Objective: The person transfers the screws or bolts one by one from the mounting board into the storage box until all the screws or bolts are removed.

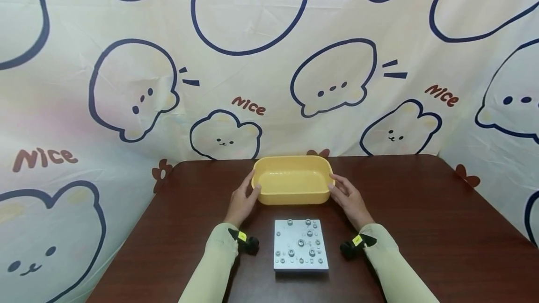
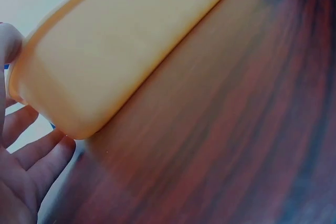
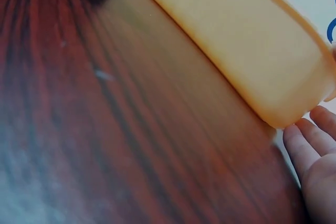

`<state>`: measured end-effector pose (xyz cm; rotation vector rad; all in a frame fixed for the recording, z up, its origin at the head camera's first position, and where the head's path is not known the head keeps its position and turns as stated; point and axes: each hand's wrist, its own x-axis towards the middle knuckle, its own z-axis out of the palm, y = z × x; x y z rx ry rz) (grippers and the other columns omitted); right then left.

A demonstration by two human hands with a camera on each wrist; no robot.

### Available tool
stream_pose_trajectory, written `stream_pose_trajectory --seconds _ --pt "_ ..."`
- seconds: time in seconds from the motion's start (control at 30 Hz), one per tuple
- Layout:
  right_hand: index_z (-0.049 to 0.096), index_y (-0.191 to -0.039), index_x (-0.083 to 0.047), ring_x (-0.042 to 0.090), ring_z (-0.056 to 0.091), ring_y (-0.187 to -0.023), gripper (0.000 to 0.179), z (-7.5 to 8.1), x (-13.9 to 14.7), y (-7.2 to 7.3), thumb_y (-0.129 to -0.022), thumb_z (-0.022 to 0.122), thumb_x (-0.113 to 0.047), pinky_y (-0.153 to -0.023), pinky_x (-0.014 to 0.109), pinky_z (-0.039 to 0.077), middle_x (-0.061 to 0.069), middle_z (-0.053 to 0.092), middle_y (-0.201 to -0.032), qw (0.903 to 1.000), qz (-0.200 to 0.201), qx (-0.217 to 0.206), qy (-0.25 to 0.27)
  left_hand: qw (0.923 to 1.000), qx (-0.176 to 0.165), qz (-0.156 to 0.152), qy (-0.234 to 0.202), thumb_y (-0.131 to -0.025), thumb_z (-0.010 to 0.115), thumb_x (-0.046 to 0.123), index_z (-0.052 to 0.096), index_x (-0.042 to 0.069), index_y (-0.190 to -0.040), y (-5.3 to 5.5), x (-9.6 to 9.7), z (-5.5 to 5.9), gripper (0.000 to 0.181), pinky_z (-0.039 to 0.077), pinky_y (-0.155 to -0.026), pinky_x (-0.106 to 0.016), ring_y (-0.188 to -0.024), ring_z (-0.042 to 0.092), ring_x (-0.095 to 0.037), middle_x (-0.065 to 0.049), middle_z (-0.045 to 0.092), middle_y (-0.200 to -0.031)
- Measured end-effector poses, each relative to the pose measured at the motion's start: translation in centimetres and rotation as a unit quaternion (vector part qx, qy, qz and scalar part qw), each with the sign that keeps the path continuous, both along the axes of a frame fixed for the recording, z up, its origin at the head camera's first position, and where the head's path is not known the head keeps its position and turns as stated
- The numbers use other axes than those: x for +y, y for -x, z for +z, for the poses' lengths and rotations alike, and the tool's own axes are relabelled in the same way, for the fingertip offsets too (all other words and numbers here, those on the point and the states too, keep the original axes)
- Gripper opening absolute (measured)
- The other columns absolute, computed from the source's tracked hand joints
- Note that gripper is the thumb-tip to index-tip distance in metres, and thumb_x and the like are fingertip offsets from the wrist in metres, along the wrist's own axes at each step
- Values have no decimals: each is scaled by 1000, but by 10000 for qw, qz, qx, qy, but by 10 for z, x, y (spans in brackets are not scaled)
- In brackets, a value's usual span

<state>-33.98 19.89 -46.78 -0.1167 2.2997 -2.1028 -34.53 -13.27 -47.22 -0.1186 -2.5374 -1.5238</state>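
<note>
A yellow plastic basin [image 1: 293,198] with rounded corners sits toward the far side of the table, held at both ends. My left hand [image 1: 242,202] grips its left end; in the left wrist view the thumb lies by the rim and the fingers [image 2: 44,153] spread along the lower side. At the opposite end my right hand [image 1: 350,201] holds the basin, thumb near the front corner, fingers [image 3: 302,142] reaching under its edge in the right wrist view. Between the forearms lies a silver metal plate [image 1: 290,242] set with several bolts of different sizes.
The dark brown wooden table [image 1: 168,242] extends to both sides. A patterned cloth [image 1: 269,83] with bear drawings hangs behind and around it. Black wrist cameras [image 1: 251,245] are strapped to both wrists, flanking the metal plate.
</note>
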Motion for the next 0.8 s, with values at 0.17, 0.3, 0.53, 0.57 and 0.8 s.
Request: stream_pose_trajectory --seconds 0.17,0.3,0.53,0.57,0.8 --pt "43 -142 -27 20 44 -133 62 -4 0 -2 -87 64 -49 -99 27 44 4 37 -152 10000 37 60 -11 9996 -214 76 -166 -93 52 51 32 49 -145 -3 -1 -1 56 27 -111 -56 -142 30 -21 9 35 -153" --pt "43 -143 -24 22 43 -134 62 -6 2 -3 -88 64 -46 -98 26 45 6 37 -152 9997 75 213 96 9988 -375 105 -290 -92 52 53 32 50 -145 -5 1 1 56 26 -110 -58 -143 28 -23 9 34 -154" --pt "44 -142 -25 21 42 -135 62 -5 2 -11 -88 64 -46 -98 27 44 5 37 -152 9998 24 203 22 9974 -555 178 -426 -91 53 54 33 52 -143 -11 3 0 56 25 -110 -61 -143 26 -25 9 33 -154" --pt "44 -142 -25 20 41 -135 61 -6 2 -12 -88 64 -46 -98 27 44 4 36 -152 9999 11 171 -4 9973 -565 166 -438 -91 53 55 32 52 -143 -12 2 -1 56 25 -109 -61 -144 26 -25 9 33 -154" --pt "44 -141 -28 20 44 -134 58 -7 3 -19 -89 63 -46 -95 25 46 1 36 -152 9999 -21 102 -14 9967 -582 130 -554 -92 53 53 34 52 -143 -21 2 1 54 24 -110 -61 -144 25 -25 9 33 -154"
